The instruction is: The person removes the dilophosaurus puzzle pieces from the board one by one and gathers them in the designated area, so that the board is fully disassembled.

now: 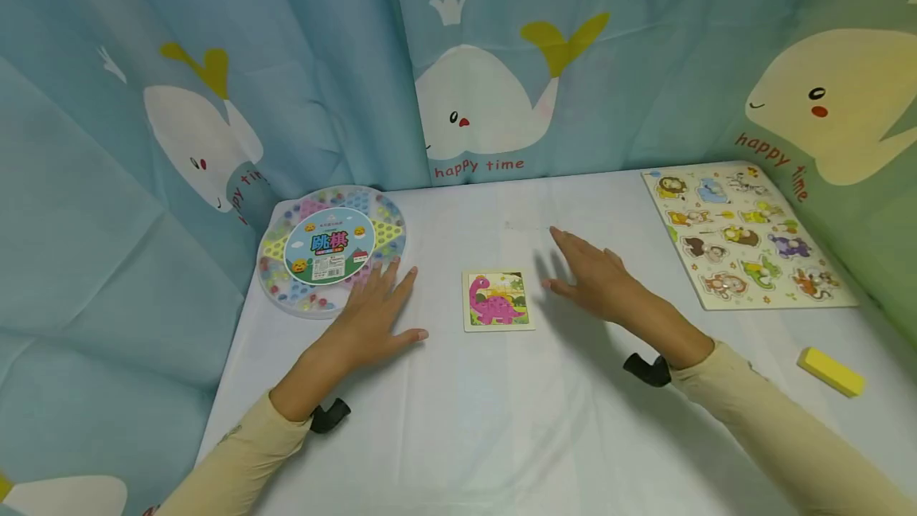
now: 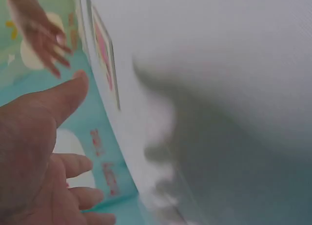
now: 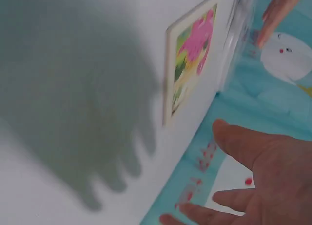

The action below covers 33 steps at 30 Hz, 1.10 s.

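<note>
I have the left hand [image 1: 368,325] and the right hand [image 1: 602,281] raised over the table [image 1: 458,420], palms toward each other, fingers extended and thumbs apart; neither grips anything, and each casts a soft shadow on the cloth. The dinosaur puzzle [image 1: 497,301] lies flat between them, below both, nearer the right thumb than the left.

It is a thin, squarish panel with a pale rim around a pink dinosaur. The cloth under it is white and smooth, faintly creased.

At my left fingertips, partly covered by them from the head view, sits the game case [image 1: 329,245]: round, clear plastic, with coloured marbles and a printed label. Out to the right of my right hand lies the animal board [image 1: 748,239], pale and flat; the yellow block [image 1: 831,373] is beyond the right wrist. Farthest ahead hangs the blue whale-print curtain [image 1: 344,62], softly folded.
</note>
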{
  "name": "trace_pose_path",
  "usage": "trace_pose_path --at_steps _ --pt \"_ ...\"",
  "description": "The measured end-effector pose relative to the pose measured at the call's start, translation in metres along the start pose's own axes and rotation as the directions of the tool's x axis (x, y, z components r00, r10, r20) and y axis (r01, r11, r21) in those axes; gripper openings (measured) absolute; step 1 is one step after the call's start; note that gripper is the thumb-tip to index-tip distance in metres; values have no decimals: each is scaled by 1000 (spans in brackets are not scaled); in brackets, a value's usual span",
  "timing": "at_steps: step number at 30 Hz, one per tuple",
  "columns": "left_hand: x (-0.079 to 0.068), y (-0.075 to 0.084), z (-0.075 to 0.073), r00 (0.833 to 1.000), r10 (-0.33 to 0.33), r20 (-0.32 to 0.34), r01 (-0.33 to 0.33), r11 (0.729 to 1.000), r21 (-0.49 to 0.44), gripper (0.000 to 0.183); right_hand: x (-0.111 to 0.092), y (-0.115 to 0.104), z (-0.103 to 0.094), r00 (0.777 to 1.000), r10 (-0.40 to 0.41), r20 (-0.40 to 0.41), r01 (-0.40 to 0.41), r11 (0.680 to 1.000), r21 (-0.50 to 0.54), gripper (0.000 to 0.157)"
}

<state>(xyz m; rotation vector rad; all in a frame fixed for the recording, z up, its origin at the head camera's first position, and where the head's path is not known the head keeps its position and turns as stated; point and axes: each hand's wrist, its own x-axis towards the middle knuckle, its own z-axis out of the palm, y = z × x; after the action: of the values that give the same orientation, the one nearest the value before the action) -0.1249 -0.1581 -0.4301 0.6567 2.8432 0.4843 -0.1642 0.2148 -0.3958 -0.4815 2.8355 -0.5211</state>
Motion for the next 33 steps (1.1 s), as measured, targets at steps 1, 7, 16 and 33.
trace_pose_path --at_steps 1,7,16,33 --pt "3 4 2 1000 12 20 -12 1000 2 97 4 -3 3 1000 -20 -7 20 1000 14 88" --pt "17 30 15 990 50 129 -53 998 16 92 27 -26 24 993 -117 -29 119 987 110 84" --pt "25 58 29 978 85 192 -88 996 7 87 47 -54 57 979 -202 -31 204 973 105 77" --pt "24 61 34 974 69 218 -87 993 75 83 44 -59 70 963 -267 -35 266 964 -21 66"
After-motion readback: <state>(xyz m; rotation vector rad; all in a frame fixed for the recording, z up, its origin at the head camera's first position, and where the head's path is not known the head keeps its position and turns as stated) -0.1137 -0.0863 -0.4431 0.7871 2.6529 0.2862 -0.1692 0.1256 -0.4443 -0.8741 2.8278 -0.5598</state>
